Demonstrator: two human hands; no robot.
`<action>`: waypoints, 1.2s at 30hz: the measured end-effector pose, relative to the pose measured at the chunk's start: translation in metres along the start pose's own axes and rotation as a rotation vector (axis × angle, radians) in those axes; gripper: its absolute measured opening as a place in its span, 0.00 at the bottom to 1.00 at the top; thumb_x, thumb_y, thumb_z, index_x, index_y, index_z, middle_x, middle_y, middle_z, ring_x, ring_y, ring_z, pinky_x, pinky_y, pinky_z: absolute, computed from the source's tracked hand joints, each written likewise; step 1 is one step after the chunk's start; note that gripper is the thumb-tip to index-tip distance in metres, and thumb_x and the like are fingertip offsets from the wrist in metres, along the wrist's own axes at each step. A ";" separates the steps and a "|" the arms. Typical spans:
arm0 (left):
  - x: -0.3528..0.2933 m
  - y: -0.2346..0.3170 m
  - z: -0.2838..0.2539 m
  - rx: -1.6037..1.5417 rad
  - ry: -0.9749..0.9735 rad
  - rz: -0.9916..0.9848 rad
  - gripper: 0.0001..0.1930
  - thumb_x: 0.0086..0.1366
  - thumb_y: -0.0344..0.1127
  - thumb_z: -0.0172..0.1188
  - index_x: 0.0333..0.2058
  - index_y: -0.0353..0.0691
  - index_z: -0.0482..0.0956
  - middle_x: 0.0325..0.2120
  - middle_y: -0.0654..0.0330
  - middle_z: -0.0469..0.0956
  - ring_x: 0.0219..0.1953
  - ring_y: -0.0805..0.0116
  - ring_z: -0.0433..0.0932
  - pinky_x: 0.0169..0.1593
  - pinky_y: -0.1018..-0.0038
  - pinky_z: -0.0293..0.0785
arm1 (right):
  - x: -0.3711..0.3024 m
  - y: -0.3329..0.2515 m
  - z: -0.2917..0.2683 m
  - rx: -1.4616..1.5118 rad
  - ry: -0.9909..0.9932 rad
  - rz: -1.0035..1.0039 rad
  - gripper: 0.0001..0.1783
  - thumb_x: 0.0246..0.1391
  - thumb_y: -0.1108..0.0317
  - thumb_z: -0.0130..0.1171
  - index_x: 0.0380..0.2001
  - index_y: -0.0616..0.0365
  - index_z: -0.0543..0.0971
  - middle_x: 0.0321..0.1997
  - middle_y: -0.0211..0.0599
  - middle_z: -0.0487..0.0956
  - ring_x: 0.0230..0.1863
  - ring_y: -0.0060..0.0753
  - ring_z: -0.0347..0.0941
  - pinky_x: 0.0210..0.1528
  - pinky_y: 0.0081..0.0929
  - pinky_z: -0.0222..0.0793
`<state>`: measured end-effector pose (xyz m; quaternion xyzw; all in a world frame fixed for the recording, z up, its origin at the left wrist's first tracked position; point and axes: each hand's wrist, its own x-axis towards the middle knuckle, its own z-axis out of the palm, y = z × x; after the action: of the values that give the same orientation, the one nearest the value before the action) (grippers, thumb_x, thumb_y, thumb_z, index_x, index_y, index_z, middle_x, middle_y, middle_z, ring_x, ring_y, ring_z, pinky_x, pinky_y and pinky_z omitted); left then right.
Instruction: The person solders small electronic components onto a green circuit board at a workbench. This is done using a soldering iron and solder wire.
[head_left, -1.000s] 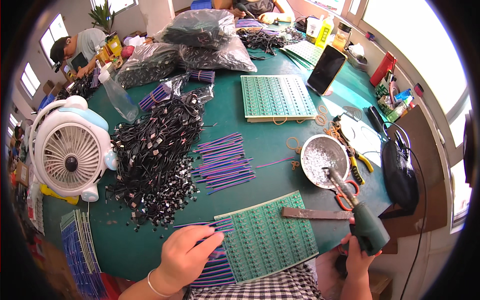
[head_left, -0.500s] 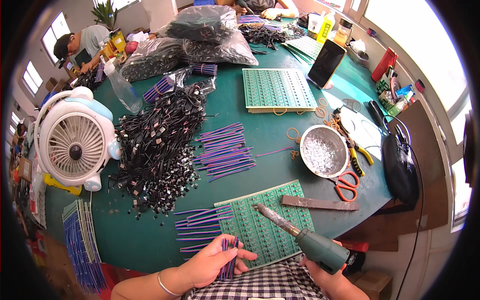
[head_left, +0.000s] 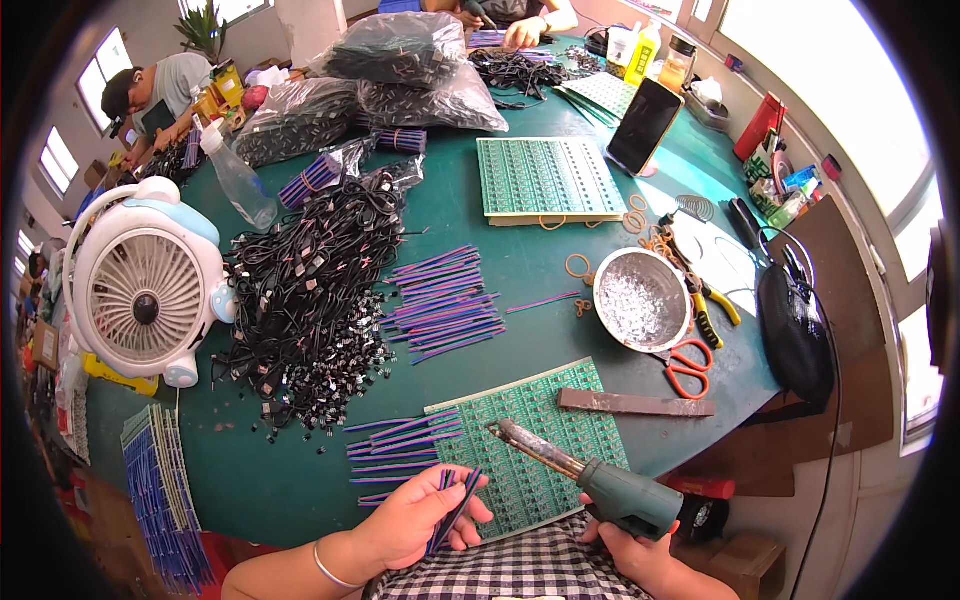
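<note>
Between the thumb and fingers of my left hand is a small bunch of thin blue, purple and pink wires, slanting up to the right. My right hand grips a soldering iron by its dark green handle. Its long, discoloured metal barrel points up-left, with the tip above a green circuit board panel. That panel lies at the table's near edge, and my left hand is by its lower left corner. More coloured wires lie in rows, overlapping the panel's left edge.
A brown bar rests across the panel's right side. Beyond it are red-handled scissors and a metal bowl. Loose wires, a heap of black cables and a white fan stretch leftward. A phone stands behind.
The soldering iron's tip has shifted left and nearer to me. The wires in my left hand have turned from nearly upright to a slant. The view has shifted slightly.
</note>
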<state>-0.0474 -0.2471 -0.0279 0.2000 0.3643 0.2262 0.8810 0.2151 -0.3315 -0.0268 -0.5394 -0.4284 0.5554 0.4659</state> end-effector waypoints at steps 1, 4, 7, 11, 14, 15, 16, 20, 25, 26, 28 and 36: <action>-0.001 0.001 0.002 0.048 0.029 0.008 0.13 0.69 0.37 0.40 0.47 0.38 0.64 0.35 0.54 0.75 0.31 0.69 0.78 0.34 0.75 0.75 | 0.000 0.000 -0.001 -0.001 0.000 0.000 0.24 0.47 0.81 0.47 0.51 0.66 0.64 0.48 0.46 0.73 0.30 0.31 0.75 0.33 0.25 0.71; -0.001 0.001 0.002 0.048 0.047 0.022 0.13 0.69 0.37 0.40 0.48 0.38 0.62 0.36 0.53 0.75 0.31 0.69 0.77 0.33 0.76 0.75 | 0.000 -0.001 -0.002 -0.045 -0.039 0.000 0.24 0.48 0.81 0.46 0.51 0.67 0.63 0.48 0.47 0.73 0.30 0.32 0.75 0.34 0.26 0.71; 0.000 0.001 0.004 0.052 0.053 0.027 0.13 0.68 0.35 0.43 0.49 0.38 0.61 0.36 0.52 0.75 0.31 0.69 0.77 0.33 0.76 0.74 | 0.000 -0.003 -0.001 -0.013 -0.019 0.016 0.24 0.48 0.81 0.47 0.51 0.67 0.63 0.48 0.48 0.73 0.30 0.32 0.75 0.34 0.27 0.72; 0.001 0.000 0.004 0.098 0.067 0.054 0.10 0.66 0.31 0.48 0.45 0.39 0.62 0.34 0.52 0.76 0.28 0.71 0.77 0.29 0.79 0.73 | -0.001 -0.001 -0.001 -0.026 -0.019 0.006 0.24 0.48 0.81 0.47 0.51 0.67 0.63 0.48 0.48 0.73 0.30 0.32 0.75 0.34 0.27 0.72; -0.001 0.004 0.003 0.079 0.066 0.078 0.08 0.65 0.30 0.49 0.41 0.40 0.63 0.31 0.54 0.76 0.25 0.75 0.75 0.25 0.82 0.70 | 0.000 -0.001 -0.003 -0.035 -0.026 -0.002 0.24 0.47 0.82 0.47 0.51 0.67 0.63 0.48 0.48 0.73 0.30 0.32 0.75 0.34 0.27 0.72; -0.002 0.005 0.002 0.079 0.066 0.078 0.08 0.65 0.30 0.49 0.41 0.40 0.63 0.31 0.54 0.76 0.25 0.75 0.75 0.25 0.82 0.70 | 0.000 -0.001 -0.003 -0.060 -0.041 -0.014 0.25 0.46 0.82 0.47 0.51 0.67 0.63 0.47 0.48 0.73 0.30 0.32 0.75 0.34 0.27 0.72; -0.002 0.006 0.000 0.079 0.028 0.100 0.08 0.65 0.30 0.49 0.41 0.40 0.63 0.30 0.55 0.76 0.23 0.76 0.74 0.24 0.83 0.68 | 0.000 -0.002 -0.003 -0.059 -0.042 -0.014 0.25 0.46 0.82 0.47 0.51 0.67 0.63 0.47 0.48 0.73 0.30 0.32 0.75 0.34 0.27 0.72; -0.006 0.018 0.003 0.502 0.159 0.326 0.09 0.63 0.31 0.53 0.40 0.40 0.63 0.28 0.58 0.76 0.23 0.79 0.73 0.24 0.83 0.67 | -0.005 0.001 -0.009 -0.068 0.000 -0.002 0.26 0.44 0.84 0.44 0.51 0.67 0.63 0.47 0.49 0.73 0.29 0.33 0.75 0.33 0.27 0.73; -0.003 0.033 0.005 1.435 0.361 0.759 0.10 0.47 0.24 0.63 0.31 0.40 0.75 0.26 0.58 0.74 0.27 0.66 0.76 0.27 0.75 0.73 | -0.005 -0.007 -0.001 -0.141 0.156 -0.031 0.10 0.50 0.75 0.56 0.37 0.65 0.74 0.29 0.37 0.76 0.28 0.28 0.73 0.31 0.30 0.71; -0.002 0.033 0.002 1.432 0.360 0.758 0.10 0.47 0.24 0.63 0.31 0.40 0.75 0.26 0.58 0.74 0.27 0.66 0.76 0.27 0.75 0.73 | -0.007 -0.009 -0.001 -0.107 0.157 0.029 0.10 0.50 0.75 0.56 0.37 0.65 0.74 0.29 0.37 0.76 0.28 0.29 0.73 0.32 0.30 0.71; 0.003 0.032 -0.007 1.736 0.380 1.013 0.16 0.39 0.23 0.64 0.32 0.40 0.76 0.28 0.59 0.73 0.26 0.63 0.75 0.26 0.72 0.73 | -0.007 -0.011 -0.001 -0.074 0.159 0.092 0.11 0.50 0.75 0.57 0.38 0.64 0.73 0.29 0.37 0.76 0.29 0.29 0.73 0.32 0.29 0.70; 0.016 0.031 -0.011 1.684 0.381 1.020 0.21 0.36 0.21 0.62 0.35 0.40 0.78 0.28 0.60 0.72 0.27 0.61 0.73 0.31 0.70 0.73 | -0.002 -0.002 -0.003 -0.432 -0.004 -0.154 0.14 0.46 0.72 0.61 0.37 0.61 0.74 0.31 0.35 0.76 0.30 0.29 0.72 0.32 0.28 0.68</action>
<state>-0.0536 -0.2111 -0.0278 0.8513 0.4113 0.2735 0.1770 0.2177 -0.3328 -0.0250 -0.5913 -0.5781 0.4147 0.3798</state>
